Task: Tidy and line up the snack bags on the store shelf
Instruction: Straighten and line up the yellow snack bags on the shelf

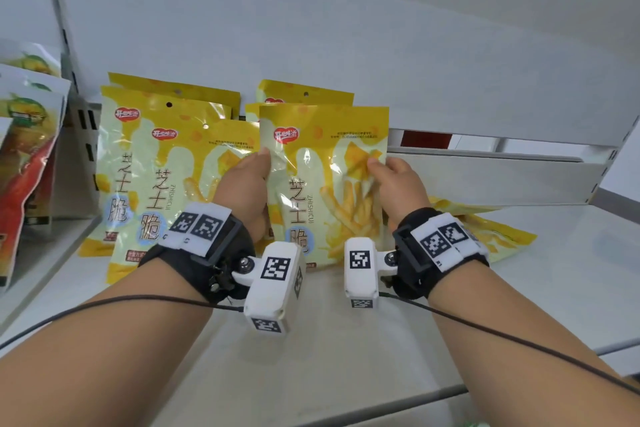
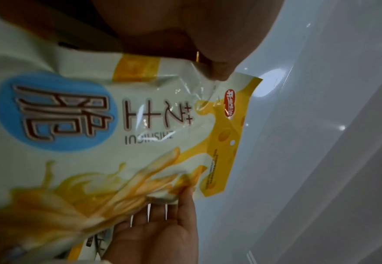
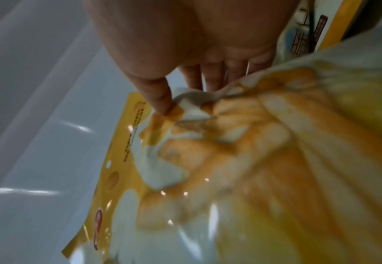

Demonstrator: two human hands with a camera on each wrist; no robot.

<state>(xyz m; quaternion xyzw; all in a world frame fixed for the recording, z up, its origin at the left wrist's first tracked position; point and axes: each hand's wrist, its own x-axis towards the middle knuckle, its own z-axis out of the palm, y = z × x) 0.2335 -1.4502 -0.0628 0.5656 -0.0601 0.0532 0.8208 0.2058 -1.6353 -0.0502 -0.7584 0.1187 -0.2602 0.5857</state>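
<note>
Toward the left end of the shelf (image 1: 346,340), a row of yellow bags (image 1: 149,163) is leaning upright against the back panel (image 1: 311,28), faces forward. Just right of it, the left hand (image 1: 244,185) is pinching the left edge of another bag (image 1: 325,180), thumb in front. The right hand (image 1: 398,184) is pinching its right side, likely steadying it upright to start a second row. Further right, a fallen bag (image 1: 491,232) is lying flat.
</note>
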